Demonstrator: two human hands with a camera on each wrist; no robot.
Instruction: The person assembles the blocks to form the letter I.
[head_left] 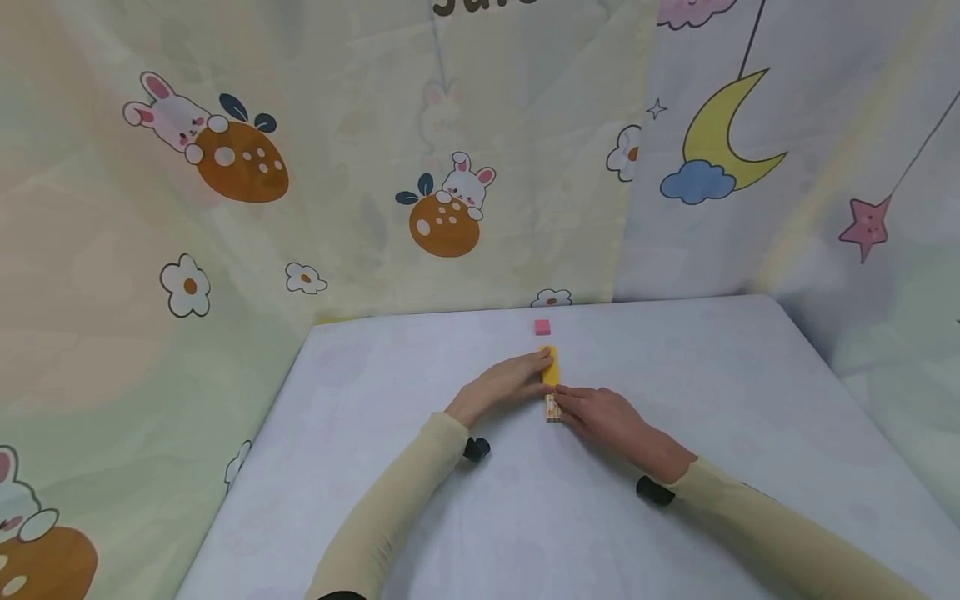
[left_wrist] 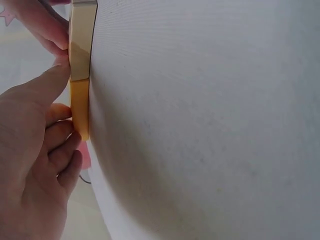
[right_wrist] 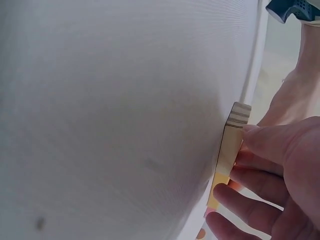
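Observation:
In the head view, a yellow block (head_left: 551,374) lies on the white table with its long side pointing away. A light wooden block (head_left: 552,408) with a patterned top touches its near end. Dark stripes cross the wooden block's end in the right wrist view. My left hand (head_left: 506,382) holds the yellow block, fingertips near its far end and thumb by the seam between the blocks. From the right, my right hand (head_left: 603,421) pinches the wooden block (right_wrist: 229,150) between thumb and fingers. Both hands' fingertips come close together at the seam.
A small pink block (head_left: 542,327) sits beyond the yellow one, near the back edge of the white table (head_left: 375,375). Behind hangs a cloth backdrop (head_left: 345,192) with printed rabbits, flowers and a moon. Dark wrist cameras (head_left: 656,491) sit under both forearms.

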